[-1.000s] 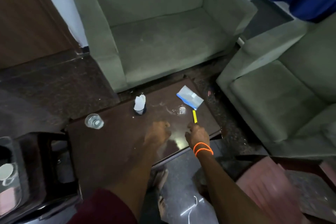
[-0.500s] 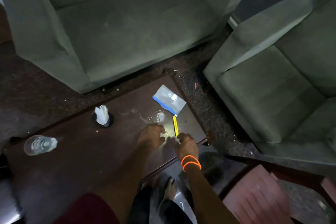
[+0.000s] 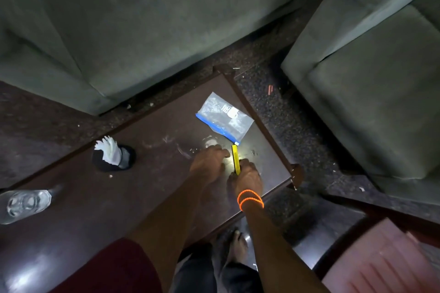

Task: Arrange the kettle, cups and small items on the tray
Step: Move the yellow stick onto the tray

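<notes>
Yellow stick lies flat on the table, between both hands. Right hand has fingers curled onto its near end, pinching it. Left hand rests palm-down just beside it, fingers loose, gripping nothing. Plastic bag just beyond the stick's far tip.

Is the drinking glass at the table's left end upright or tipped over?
Upright: the glass stands on the table, its open rim facing the camera.
</notes>
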